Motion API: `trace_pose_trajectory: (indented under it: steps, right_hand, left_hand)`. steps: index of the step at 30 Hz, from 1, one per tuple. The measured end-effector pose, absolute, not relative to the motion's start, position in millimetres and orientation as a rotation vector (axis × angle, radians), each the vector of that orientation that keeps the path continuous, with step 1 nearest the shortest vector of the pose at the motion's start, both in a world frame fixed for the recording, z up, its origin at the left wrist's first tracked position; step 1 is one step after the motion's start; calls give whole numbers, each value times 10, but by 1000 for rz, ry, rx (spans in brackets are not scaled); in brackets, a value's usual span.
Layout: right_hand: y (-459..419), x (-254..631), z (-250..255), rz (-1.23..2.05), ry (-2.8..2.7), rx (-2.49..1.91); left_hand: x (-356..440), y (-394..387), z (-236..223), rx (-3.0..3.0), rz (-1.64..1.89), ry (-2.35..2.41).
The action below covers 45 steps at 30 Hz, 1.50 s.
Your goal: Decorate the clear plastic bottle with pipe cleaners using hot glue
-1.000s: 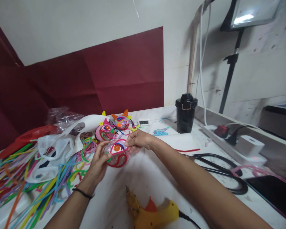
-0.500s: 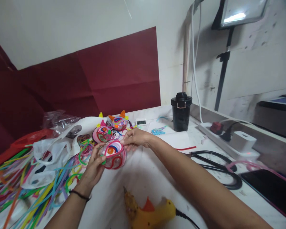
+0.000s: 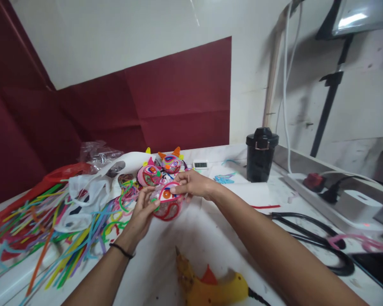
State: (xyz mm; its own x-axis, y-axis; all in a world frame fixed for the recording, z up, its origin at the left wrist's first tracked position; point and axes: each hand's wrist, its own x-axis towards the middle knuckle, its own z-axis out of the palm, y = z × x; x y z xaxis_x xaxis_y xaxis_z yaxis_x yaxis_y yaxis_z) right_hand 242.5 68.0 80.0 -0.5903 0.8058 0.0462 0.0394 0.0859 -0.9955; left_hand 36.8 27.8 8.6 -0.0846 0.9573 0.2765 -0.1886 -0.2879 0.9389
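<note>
A round pink craft ornament [image 3: 169,211], edged in red and pink fuzzy pipe cleaner and bearing a white, blue and orange eye, is between my hands above the table. My left hand [image 3: 143,214] grips its left side, thumb in front. At the upper right, my right hand [image 3: 194,185] has its thumb and fingers closed on the rim beside the eye; some fingertips are hidden behind. Just beyond stand two similar animal-faced ornaments, a pink one [image 3: 149,175] and one with orange ears [image 3: 172,162].
A yellow hot glue gun [image 3: 220,290] lies close in front. Loose pipe cleaners [image 3: 79,244] and a white plastic bag [image 3: 89,191] spread at left. Rightward are black-handled scissors [image 3: 309,214], a black lidded cup [image 3: 261,157], a power strip [image 3: 325,208] and a phone [image 3: 376,265].
My right hand has moved onto the ornament's upper rim, its thumb now covering part of the eye. The ornament has tipped slightly, and the whole view has shifted leftward.
</note>
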Motion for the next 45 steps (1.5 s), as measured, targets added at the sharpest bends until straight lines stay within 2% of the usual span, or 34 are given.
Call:
trace_pose_trajectory:
  steps: [14, 29, 45]
  right_hand:
    - [718, 2469, 760, 1417, -1745, -957]
    - [677, 2481, 795, 1390, -1740, -1000]
    - [621, 2468, 871, 1337, -1709, -1025]
  left_hand:
    - [279, 248, 154, 1483, 1469, 956]
    - [286, 216, 313, 1917, 1539, 1105]
    - [282, 200, 310, 2220, 1374, 1256]
